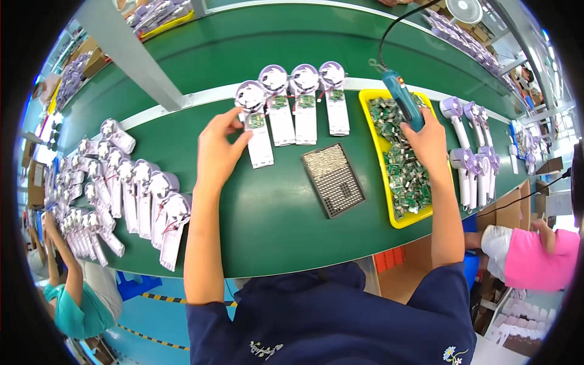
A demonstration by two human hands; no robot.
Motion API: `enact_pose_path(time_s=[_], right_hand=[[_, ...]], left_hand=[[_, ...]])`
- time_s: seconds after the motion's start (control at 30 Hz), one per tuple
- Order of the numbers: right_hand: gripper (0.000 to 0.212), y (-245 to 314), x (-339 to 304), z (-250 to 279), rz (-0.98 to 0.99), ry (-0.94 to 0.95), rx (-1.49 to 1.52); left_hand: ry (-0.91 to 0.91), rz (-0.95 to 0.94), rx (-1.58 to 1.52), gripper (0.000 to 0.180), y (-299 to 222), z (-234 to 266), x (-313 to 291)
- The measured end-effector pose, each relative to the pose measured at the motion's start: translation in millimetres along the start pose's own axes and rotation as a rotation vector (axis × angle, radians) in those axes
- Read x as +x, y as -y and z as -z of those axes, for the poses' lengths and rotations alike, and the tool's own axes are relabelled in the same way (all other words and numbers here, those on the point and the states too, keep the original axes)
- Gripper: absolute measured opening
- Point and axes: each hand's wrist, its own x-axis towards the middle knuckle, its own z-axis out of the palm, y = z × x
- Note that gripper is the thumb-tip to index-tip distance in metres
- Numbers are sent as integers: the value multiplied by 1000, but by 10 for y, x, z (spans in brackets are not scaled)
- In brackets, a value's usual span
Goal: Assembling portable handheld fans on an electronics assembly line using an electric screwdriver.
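Left hand [218, 148] pinches the small green circuit board [255, 120] seated in the nearest white fan half-shell [256, 125], thumb and fingertips closed on the board's left edge. That shell lies flat on the green worktop [274, 213], with its round lilac head pointing away from the person. Just past the fingertips, to the hand's right, three more fan half-shells [304, 100] lie side by side in the same direction, each with a green board below its round head.

Right hand [429, 141] is wrapped around the grip of a teal electric screwdriver [401, 100], holding it tilted, with its black cable [389, 30] rising away from the top. Beneath this hand sits a yellow tray [380, 158] heaped with small green circuit boards, its near corner reaching toward the worktop's front edge. Between the two hands, nearer the person, rests a dark rectangular screw tray [333, 180], lying slightly askew.

Beyond the right hand, to its right, several assembled lilac handheld fans [471, 164] lie in a loose group. Well to the left of the left hand, a large pile of white half-shells [121, 194] spreads along the worktop.

At the lower left a person in a teal shirt [76, 307] reaches an arm up toward that pile. At the lower right another person's pink sleeve [538, 252] shows beside a cardboard box.
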Motion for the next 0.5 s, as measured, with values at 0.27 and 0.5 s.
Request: enact_pose_path(time_s=[0.27,0.5], right_hand=[[26,958,-1265,-96,-546,502,1622],[28,1200,-1732,-348,-478,578,1630]], left_hand=[[165,348,-964,53,-1199,-416,-1135],[99,119,-698,31,-999,-210,-1400]])
